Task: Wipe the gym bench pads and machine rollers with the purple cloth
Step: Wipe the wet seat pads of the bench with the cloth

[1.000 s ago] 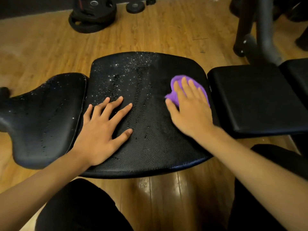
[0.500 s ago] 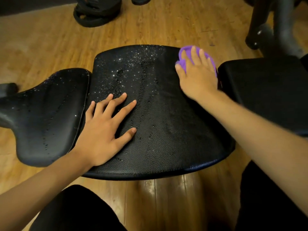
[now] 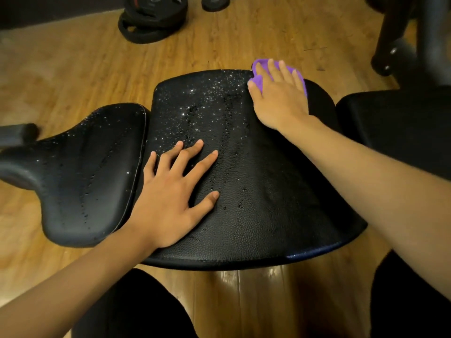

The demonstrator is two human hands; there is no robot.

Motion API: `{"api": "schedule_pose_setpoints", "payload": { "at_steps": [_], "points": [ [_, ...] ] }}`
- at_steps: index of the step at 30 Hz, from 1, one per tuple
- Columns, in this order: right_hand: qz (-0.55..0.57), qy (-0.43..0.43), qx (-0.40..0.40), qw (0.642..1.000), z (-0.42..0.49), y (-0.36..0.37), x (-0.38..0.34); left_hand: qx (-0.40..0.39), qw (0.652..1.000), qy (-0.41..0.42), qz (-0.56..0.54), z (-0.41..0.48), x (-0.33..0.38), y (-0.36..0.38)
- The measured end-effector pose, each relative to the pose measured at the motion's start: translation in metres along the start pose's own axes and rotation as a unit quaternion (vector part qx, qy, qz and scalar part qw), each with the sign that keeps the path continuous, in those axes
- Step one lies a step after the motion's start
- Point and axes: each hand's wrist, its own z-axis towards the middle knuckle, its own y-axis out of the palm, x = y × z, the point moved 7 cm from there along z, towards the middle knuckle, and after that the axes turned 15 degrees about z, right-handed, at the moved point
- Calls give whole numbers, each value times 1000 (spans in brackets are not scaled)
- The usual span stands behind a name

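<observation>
The right hand (image 3: 278,98) lies flat with its fingers straight, and it presses the purple cloth (image 3: 258,82) down on the far edge of the middle pad (image 3: 256,203), in the upper right of the frame. It does not curl round the cloth, which pokes out past the fingertips and beside the thumb. The left hand (image 3: 170,191) is flat too, with its fingers spread wide. It rests on the left part of the same pad, near the middle of the frame, and holds nothing. I think it is steadying the bench while the other hand wipes. The strip of pad under and below the right hand looks dull and dry, so that part seems done. To the left of that strip the pad is covered in shiny drops, so it needs more wiping. The left pad (image 3: 80,167), at the left of the frame, is dotted with drops as well and looks untouched. The right pad (image 3: 395,123), at the right edge, shows no drops, but I cannot tell if it was wiped. A dark round bar end (image 3: 17,134) at the far left edge may be a roller, but it is too blurry to tell. So about 1 part of 1 pad looks clean, and most of the job is left. Weight plates (image 3: 151,23) lie on the wooden floor (image 3: 73,69) at the top.
</observation>
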Motion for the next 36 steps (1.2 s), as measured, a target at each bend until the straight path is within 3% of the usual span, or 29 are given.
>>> {"api": "schedule_pose_setpoints", "payload": {
  "at_steps": [3, 7, 12, 17, 22, 27, 31, 34, 36],
  "points": [
    [25, 1, 10, 1000, -48, 14, -9, -7, 1000, 2, 1, -2, -1, 4],
    [40, -69, 45, 996, -157, 19, -25, -9, 1000, 3, -2, -1, -1, 4],
    [0, -82, 35, 996, -135, 2, -24, 29, 998, -51, -24, -3, -12, -11],
    [-7, -56, -35, 998, -133, 15, -24, 40, 993, -110, 32, -15, -75, -17],
    [38, -55, -15, 998, -156, 10, -28, -3, 987, -140, 74, -34, -119, 9],
    [20, -69, 33, 997, -249, 14, -45, 26, 986, -149, 73, -42, -122, 12],
    [31, -63, -17, 997, -178, 12, -39, 43, 983, -162, 78, -39, -125, 8],
    [27, -22, 7, 999, -75, 11, -31, 50, 982, -166, 74, -35, -127, 11],
    [31, 0, 27, 999, -55, 11, -31, 51, 982, -165, 73, -34, -126, 12]
  ]
}}
